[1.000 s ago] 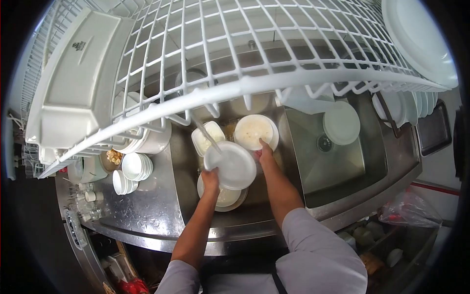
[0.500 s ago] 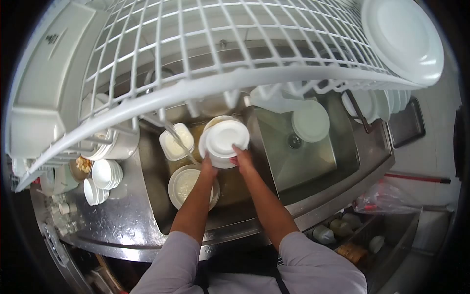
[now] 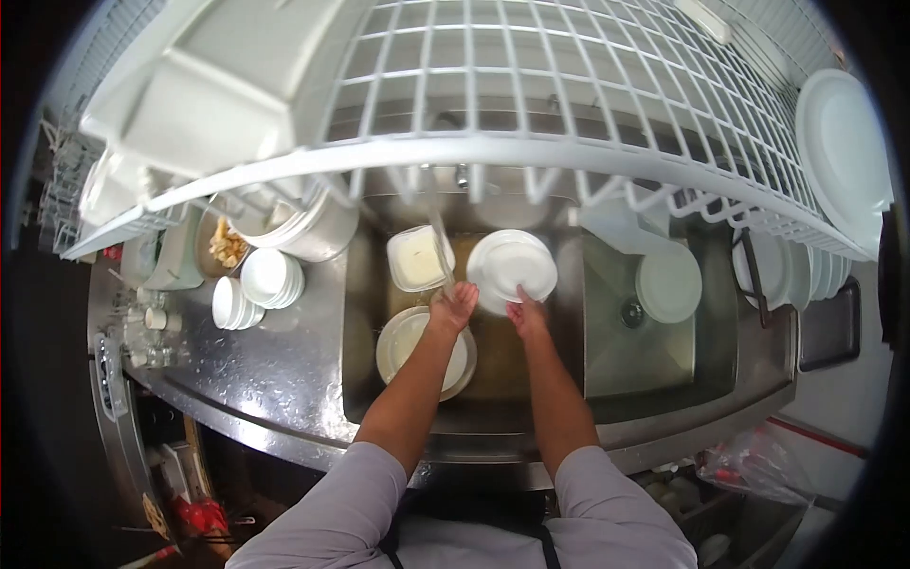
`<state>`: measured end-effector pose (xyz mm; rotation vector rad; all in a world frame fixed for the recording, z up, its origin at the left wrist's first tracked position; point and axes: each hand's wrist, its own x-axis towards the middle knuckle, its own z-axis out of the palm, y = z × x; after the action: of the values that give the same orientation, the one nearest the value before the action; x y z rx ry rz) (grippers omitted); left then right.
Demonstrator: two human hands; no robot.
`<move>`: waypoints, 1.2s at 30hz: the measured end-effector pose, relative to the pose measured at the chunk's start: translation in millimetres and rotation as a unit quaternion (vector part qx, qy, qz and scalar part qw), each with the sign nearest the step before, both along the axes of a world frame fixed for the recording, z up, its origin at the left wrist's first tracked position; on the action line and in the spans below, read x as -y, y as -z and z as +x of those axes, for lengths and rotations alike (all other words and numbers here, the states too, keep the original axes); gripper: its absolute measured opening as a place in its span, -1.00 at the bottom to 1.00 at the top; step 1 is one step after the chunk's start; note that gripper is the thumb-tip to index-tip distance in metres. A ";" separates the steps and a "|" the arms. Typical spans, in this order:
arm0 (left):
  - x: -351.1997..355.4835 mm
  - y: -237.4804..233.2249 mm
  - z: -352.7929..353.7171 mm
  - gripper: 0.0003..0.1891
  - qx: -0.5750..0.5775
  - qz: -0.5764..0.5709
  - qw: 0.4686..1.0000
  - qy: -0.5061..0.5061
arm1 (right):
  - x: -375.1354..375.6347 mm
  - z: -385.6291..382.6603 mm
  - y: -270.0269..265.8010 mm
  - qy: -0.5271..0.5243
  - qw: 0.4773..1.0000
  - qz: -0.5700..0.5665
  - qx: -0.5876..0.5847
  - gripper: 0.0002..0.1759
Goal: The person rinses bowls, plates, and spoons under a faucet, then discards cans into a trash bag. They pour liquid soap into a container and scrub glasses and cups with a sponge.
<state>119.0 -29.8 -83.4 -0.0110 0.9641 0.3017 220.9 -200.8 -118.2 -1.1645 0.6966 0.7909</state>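
Note:
Over the left sink basin [image 3: 512,412], my right hand [image 3: 529,311] grips the near edge of a white plate [image 3: 519,268], with its thumb on top. What looks like another plate lies beneath it. My left hand [image 3: 455,305] is apart from the plates, palm up and fingers spread, beside the water stream. A white square container [image 3: 417,258] with pale contents sits in the basin beyond this hand. Stacked round plates or bowls [image 3: 403,343] rest below it, partly hidden by my left forearm.
A white wire rack [image 3: 531,152] spans the view above the sinks. Stacked white bowls [image 3: 270,277] stand on the left counter. In the right basin [image 3: 616,370] lie a round plate [image 3: 668,283] and a whitish jug-like container [image 3: 621,226]. Upright plates [image 3: 806,270] stand farther right.
My left hand has let go of the plates and moved left to the water stream. My right hand still holds them. The whole view has shifted, with the sinks appearing farther right.

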 end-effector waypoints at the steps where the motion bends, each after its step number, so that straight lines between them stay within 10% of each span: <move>1: -3.3 -0.1 -3.7 -0.43 -0.018 0.038 0.999 0.010 | -1.6 0.0 1.8 0.001 1.000 0.013 0.013 -0.49; 5: -8.5 -43.8 -26.1 -0.64 -0.053 0.175 0.971 0.152 | -13.8 -17.1 27.1 0.030 0.993 0.044 -0.105 -0.54; 7: -16.6 -63.7 -34.3 -0.70 -0.067 0.327 0.914 0.230 | -24.8 -43.5 88.0 0.023 0.962 0.256 -0.089 -0.65; 9: -30.4 -73.1 -57.4 -0.77 -0.101 0.523 0.803 0.267 | -69.0 -81.9 -51.0 0.022 0.978 0.183 -0.095 -0.78; 15: -63.1 -208.6 -191.0 -0.87 -0.293 0.814 0.465 0.188 | -113.1 -5.2 -94.3 -0.014 0.940 0.336 0.061 -0.80; 17: -74.2 -212.8 -246.5 -0.88 -0.321 0.808 0.462 0.175 | -123.2 35.3 -144.2 0.055 0.873 0.465 0.133 -0.74; 19: -75.3 -223.2 -297.0 -0.90 -0.380 0.780 0.468 0.171 | -157.0 36.7 -260.3 0.116 0.949 0.270 0.115 -0.68; 23: -66.0 -216.1 -377.4 -0.87 -0.497 0.746 0.408 0.175 | -171.3 12.9 -190.0 -0.065 0.858 0.143 0.489 -0.37; 27: -47.8 -204.2 -403.5 -0.81 -0.530 0.724 0.397 0.194 | -133.3 10.9 -213.2 -0.016 0.894 0.089 0.440 -0.32; 29: -47.9 -203.9 -402.2 -0.79 -0.527 0.730 0.384 0.205 | -142.9 10.8 -229.1 -0.016 0.850 0.103 0.516 -0.32; 32: -51.1 -197.8 -406.3 -0.78 -0.529 0.734 0.371 0.209 | -151.8 -4.2 -256.5 -0.287 0.681 -0.029 0.673 -0.37; 36: -51.7 -202.4 -404.3 -0.77 -0.531 0.723 0.387 0.212 | -135.9 -7.5 -228.3 -0.192 0.725 -0.024 0.660 -0.54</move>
<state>-285.3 21.9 119.0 2.3430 1.5719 0.6013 213.5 -64.9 110.2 -1.5812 -0.7568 0.0923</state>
